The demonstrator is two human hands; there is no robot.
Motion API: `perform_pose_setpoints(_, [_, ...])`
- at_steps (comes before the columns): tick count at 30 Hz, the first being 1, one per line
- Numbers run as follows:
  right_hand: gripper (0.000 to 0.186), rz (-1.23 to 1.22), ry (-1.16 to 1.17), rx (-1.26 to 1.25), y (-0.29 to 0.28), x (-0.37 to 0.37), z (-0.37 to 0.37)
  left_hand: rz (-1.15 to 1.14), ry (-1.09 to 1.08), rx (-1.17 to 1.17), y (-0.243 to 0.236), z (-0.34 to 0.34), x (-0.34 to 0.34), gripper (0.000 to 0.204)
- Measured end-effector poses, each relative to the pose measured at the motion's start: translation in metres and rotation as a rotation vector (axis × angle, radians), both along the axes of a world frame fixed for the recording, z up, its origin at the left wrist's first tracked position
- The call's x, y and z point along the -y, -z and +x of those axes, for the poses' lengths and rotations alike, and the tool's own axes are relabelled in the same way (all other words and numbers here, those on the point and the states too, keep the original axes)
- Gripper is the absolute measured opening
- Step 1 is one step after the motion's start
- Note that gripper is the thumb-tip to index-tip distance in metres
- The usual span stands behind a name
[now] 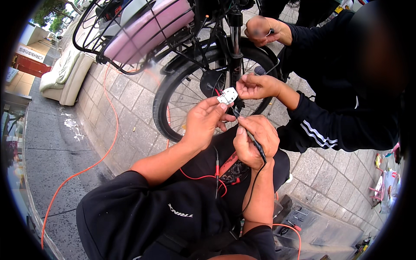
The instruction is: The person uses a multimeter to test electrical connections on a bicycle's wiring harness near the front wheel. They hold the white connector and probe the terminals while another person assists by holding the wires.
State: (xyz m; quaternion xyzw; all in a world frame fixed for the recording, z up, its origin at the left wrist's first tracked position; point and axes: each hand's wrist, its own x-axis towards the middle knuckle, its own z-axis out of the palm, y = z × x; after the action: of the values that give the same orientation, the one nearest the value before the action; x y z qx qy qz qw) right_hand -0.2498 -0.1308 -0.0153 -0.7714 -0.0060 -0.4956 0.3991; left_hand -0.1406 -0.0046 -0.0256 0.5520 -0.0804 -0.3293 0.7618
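Observation:
My left hand (203, 119) pinches a small white board (227, 95) with thumb and fingers, in front of a bicycle's front wheel (161, 108) and fork (236, 50). My right hand (266, 136) grips a black test probe (255, 141), its cable trailing down over my forearm; its tip is near the board's lower edge, and I cannot tell whether they touch. A co-worker's hand (255, 89) is at the board's right side, fingertips close to it. A red probe (217, 167) with a red lead lies in my lap.
A wire basket holding something pink (145, 28) hangs above the wheel. The co-worker's other hand (271, 34) is higher, beside the fork. A cream sofa (65, 82) stands left, an orange cable (114, 138) crosses the paving, and tools lie on a grey surface (320, 229) at lower right.

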Motion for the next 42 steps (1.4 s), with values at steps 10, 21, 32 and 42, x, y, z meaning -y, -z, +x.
perform_pose_setpoints(10, [0.026, -0.006, -0.007, 0.0, -0.0011, 0.0013, 0.0, 0.0, 0.007, 0.007, 0.0004, 0.0004, -0.0001, 0.031])
perform_pose_setpoints(21, [0.027, -0.01, -0.003, -0.003, -0.0011, 0.0012, 0.0002, 0.003, 0.001, 0.001, 0.0006, 0.0, 0.0002, 0.031])
perform_pose_setpoints(32, [0.026, -0.004, 0.001, -0.015, -0.0014, 0.0003, -0.0005, 0.012, -0.003, 0.01, -0.0013, -0.0003, 0.0007, 0.03])
perform_pose_setpoints(42, [0.026, 0.005, 0.002, -0.008, -0.0015, -0.0018, 0.0012, 0.003, 0.007, 0.007, -0.0017, 0.0013, 0.0008, 0.03])
